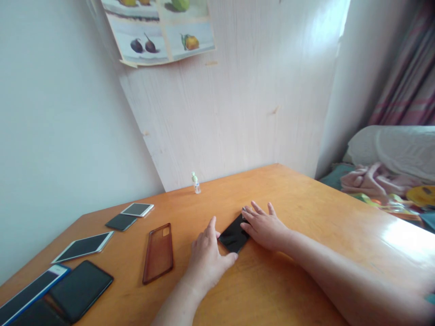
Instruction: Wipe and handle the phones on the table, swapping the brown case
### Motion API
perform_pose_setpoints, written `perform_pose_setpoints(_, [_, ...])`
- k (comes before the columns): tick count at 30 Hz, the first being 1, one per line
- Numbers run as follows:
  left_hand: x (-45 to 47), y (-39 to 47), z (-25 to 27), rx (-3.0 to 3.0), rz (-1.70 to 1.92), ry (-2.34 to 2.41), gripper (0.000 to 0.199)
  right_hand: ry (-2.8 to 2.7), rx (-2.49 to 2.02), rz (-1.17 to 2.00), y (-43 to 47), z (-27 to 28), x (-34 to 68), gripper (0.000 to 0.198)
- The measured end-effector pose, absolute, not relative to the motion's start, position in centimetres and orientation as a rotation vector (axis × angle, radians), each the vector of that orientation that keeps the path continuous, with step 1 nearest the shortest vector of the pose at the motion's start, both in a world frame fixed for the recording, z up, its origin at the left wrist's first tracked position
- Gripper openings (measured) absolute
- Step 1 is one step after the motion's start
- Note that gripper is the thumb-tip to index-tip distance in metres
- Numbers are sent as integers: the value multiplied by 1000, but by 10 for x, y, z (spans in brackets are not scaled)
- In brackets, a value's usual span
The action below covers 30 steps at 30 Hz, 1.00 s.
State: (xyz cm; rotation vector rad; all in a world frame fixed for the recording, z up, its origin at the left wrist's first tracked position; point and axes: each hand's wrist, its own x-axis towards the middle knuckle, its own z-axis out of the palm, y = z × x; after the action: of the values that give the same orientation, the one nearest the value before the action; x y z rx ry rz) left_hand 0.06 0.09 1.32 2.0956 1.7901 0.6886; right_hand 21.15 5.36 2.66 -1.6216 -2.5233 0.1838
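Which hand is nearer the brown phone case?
Left. The left hand is right of the brown phone case, not touching it; the right hand is farther right, at the black phone between both hands.

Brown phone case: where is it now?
In the head view, the brown phone case lies on the table, left of the left hand and right of the long white-edged device.

The left hand (206, 260) has leftward room until the brown case (159, 254).
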Motion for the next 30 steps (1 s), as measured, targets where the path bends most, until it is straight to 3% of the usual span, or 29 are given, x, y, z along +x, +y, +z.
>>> perform_pose_setpoints(7, [0, 2, 10, 2157, 695, 1773, 95, -2755, -1023, 366, 13, 36, 187, 53])
perform_pose_setpoints(13, [1, 1, 12, 2121, 689, 1790, 102, -2533, -1601, 173, 52, 28, 210, 54])
perform_pose_setpoints(15, [1, 0, 13, 2111, 678, 1796, 103, -2534, -1607, 181, 50, 29, 210, 56])
perform_pose_setpoints(21, [0, 0, 14, 2143, 658, 1796, 97, -2759, -991, 378, 13, 41, 184, 54])
perform_pose_setpoints(27, [1, 1, 14, 2103, 683, 1791, 104, -2531, -1581, 186, 54, 27, 208, 55])
perform_pose_setpoints(30, [1, 1, 14, 2093, 687, 1792, 104, -2493, -1650, 205, 58, 27, 216, 57])
